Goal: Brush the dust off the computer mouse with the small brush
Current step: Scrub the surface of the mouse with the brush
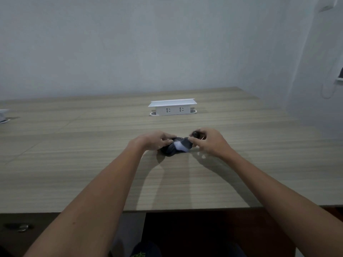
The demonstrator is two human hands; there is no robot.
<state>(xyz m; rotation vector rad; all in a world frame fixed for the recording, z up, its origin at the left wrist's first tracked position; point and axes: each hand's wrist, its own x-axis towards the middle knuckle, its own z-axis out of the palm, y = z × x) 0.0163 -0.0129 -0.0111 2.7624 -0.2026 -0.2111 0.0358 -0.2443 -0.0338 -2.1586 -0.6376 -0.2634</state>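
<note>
A dark computer mouse [169, 149] lies on the wooden table [92, 164] in the middle of the view. My left hand [154, 140] grips its left side. My right hand [208, 141] holds a small brush with a dark handle [195, 134]. The brush's pale bristles [181, 146] rest on the mouse's right end. Fingers hide much of the mouse and of the brush handle.
A white pop-up socket box [173, 107] stands on the table behind my hands. Another white socket unit [2, 115] sits at the far left edge. The table's front edge [167, 209] runs below my forearms. A wall rises behind the table.
</note>
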